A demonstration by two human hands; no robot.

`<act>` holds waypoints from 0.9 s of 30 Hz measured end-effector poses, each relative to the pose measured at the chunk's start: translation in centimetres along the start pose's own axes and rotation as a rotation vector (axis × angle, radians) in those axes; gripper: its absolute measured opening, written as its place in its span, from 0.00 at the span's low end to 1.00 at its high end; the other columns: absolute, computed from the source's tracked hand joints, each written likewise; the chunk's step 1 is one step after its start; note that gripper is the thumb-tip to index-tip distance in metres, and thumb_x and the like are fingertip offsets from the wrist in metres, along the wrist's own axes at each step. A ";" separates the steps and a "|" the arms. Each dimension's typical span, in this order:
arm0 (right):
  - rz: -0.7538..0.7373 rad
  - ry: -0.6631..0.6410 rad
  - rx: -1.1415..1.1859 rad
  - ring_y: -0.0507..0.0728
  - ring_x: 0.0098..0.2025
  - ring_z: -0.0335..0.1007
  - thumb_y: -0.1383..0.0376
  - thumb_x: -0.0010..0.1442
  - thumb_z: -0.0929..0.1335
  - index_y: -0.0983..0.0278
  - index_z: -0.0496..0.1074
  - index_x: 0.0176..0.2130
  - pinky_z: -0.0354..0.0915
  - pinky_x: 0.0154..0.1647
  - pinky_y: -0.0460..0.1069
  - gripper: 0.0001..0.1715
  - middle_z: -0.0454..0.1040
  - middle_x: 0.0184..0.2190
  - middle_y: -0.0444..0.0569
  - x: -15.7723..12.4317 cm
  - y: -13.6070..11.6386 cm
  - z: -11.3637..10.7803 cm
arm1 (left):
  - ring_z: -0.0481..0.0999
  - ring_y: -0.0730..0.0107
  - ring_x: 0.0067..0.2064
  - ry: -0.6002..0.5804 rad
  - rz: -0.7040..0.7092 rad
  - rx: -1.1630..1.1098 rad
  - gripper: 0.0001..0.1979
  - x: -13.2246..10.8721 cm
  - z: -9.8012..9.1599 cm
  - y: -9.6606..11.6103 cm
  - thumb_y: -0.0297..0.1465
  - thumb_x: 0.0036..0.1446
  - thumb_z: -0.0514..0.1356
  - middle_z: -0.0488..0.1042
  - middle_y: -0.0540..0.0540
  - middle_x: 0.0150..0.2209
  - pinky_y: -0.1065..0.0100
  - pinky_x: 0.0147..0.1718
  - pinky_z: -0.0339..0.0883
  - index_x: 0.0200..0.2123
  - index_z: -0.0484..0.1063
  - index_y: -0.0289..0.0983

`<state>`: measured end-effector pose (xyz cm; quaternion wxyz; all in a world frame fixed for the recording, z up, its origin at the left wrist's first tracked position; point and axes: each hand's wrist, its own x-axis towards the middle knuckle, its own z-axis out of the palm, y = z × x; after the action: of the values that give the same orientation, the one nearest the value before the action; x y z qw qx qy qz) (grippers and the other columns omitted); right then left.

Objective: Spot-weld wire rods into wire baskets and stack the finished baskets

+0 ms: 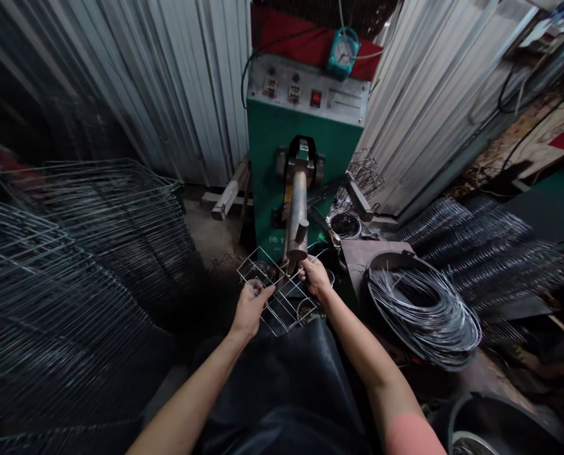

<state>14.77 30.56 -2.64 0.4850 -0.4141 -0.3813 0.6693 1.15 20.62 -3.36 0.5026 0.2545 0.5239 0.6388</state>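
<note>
A small wire grid panel (288,308) is held flat over my lap, below the electrode arm (298,208) of a green spot welding machine (310,129). My left hand (251,306) grips its left side, thumb lying on top of the wires. At the panel's upper right, my right hand (314,277) is closed on the edge, close beside the tip of the arm. The fingertips of that hand are partly hidden behind the wires and the arm. Part of the panel passes under the arm's end.
Stacks of wire mesh panels (64,284) fill the left side. On the right stands a round tub (372,294) with curved wire pieces (419,309). A teal clock (343,50) rests atop the machine. Steel bars (232,189) jut out at its sides. A dark apron (282,392) covers my lap.
</note>
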 end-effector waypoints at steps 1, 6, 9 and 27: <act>-0.001 0.001 -0.001 0.42 0.13 0.51 0.57 0.41 0.73 0.65 0.62 0.24 0.47 0.09 0.37 0.19 0.60 0.16 0.36 0.1 0.0 0.0 | 0.56 0.83 0.19 -0.002 0.002 0.001 0.17 0.1 0.0 -0.1 0.32 0.38 0.65 0.58 0.59 0.19 0.75 0.21 0.51 0.27 0.58 0.37; -0.013 -0.004 -0.010 0.42 0.13 0.51 0.58 0.41 0.73 0.64 0.61 0.23 0.47 0.09 0.37 0.20 0.59 0.15 0.36 0.6 0.2 0.0 | 0.56 0.83 0.19 -0.001 0.014 0.017 0.16 0.8 -0.1 -0.3 0.32 0.38 0.64 0.58 0.59 0.19 0.75 0.21 0.51 0.27 0.58 0.37; -0.022 -0.002 -0.001 0.42 0.13 0.50 0.58 0.40 0.73 0.64 0.60 0.23 0.47 0.10 0.37 0.20 0.59 0.15 0.36 1.1 0.4 -0.1 | 0.56 0.82 0.19 0.002 -0.001 0.020 0.17 1.1 0.0 -0.1 0.32 0.37 0.65 0.59 0.59 0.19 0.75 0.20 0.51 0.26 0.58 0.37; -0.022 0.065 -0.043 0.44 0.14 0.51 0.57 0.40 0.73 0.64 0.64 0.26 0.48 0.11 0.39 0.18 0.61 0.15 0.37 1.6 1.0 0.0 | 0.56 0.82 0.19 -0.037 -0.054 0.027 0.17 1.6 0.1 0.7 0.33 0.37 0.65 0.58 0.60 0.17 0.75 0.20 0.50 0.25 0.57 0.37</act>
<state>14.13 31.88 -3.89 0.4956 -0.4417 -0.3840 0.6417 0.42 22.11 -3.01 0.5258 0.2590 0.5296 0.6131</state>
